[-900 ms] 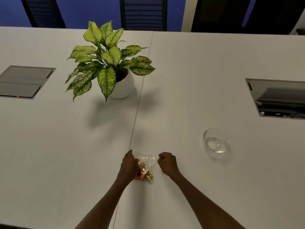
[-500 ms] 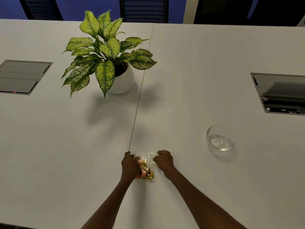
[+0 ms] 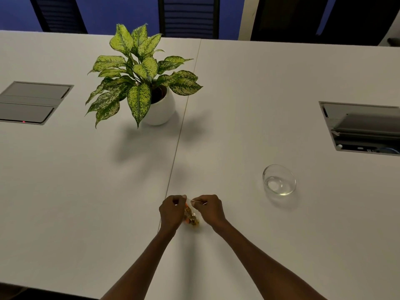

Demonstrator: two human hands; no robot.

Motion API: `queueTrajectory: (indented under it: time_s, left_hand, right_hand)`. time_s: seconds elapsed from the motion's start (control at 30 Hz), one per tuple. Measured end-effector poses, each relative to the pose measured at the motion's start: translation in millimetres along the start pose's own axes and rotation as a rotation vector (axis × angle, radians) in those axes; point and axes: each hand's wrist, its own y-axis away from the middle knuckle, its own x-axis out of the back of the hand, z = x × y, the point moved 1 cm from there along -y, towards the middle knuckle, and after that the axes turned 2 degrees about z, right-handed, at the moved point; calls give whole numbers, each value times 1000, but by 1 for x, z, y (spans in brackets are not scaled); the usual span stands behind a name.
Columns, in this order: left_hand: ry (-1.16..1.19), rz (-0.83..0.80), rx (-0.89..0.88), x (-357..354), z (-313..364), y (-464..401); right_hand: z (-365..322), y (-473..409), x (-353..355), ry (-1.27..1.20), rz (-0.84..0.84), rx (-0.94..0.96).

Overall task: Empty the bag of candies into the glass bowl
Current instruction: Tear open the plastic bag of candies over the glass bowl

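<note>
**Now both hands pinch the bag top**

Both forearms reach in from the table's (image 3: pixel 281 83) near edge and converge near its middle seam. The left hand (image 3: pixel 172 210) is curled, knuckles up, fingers pressed together on the left top corner of the bag of candies (image 3: pixel 191 216). The right hand (image 3: pixel 208 207) is curled the same way, fingertips pinched on the right top corner. The hands sit just beside each other, with the clear top strip of the bag stretched between them. The candies, orange and gold, bunch at the bag's lower end, between the wrists; whether that end rests on the table or hangs just above it, cannot tell. Cannot tell if the bag mouth is open or sealed.

The glass bowl (image 3: pixel 279 179) stands empty, to the right of the hands and well apart from them, nearer the right edge, closer than the recessed cable box (image 3: pixel 363 128). The potted plant (image 3: pixel 145 83) sits further back, left of the seam. A second recessed panel (image 3: pixel 32 102) is at the left edge.

Versus 0.9 s ago: the right hand was off the bag, just beside it, and the left covered the bag's left side. Half a second ago the right hand reached the top edge. Now both grip the top corners, closer together, bag looks narrower between them. Bowl and plant unmoved.
</note>
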Motion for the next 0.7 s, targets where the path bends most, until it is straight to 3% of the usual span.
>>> queueTrajectory:
  time_s: [0.17,0.3,0.47,0.7]
  left_hand:
    - [425,-71,216,0,22,19]
    - [605,-170,248,-9,49,39]
    - [646,-228,212,-30,83,59]
    - [547,-324,58,-64,115,81]
  right_hand:
    - [-13,14,21,26,47,105]
    - [-20,26,47,94,107,192]
    - [-32,41,94,95,195,288]
    - [-34,55,148,79,234,284]
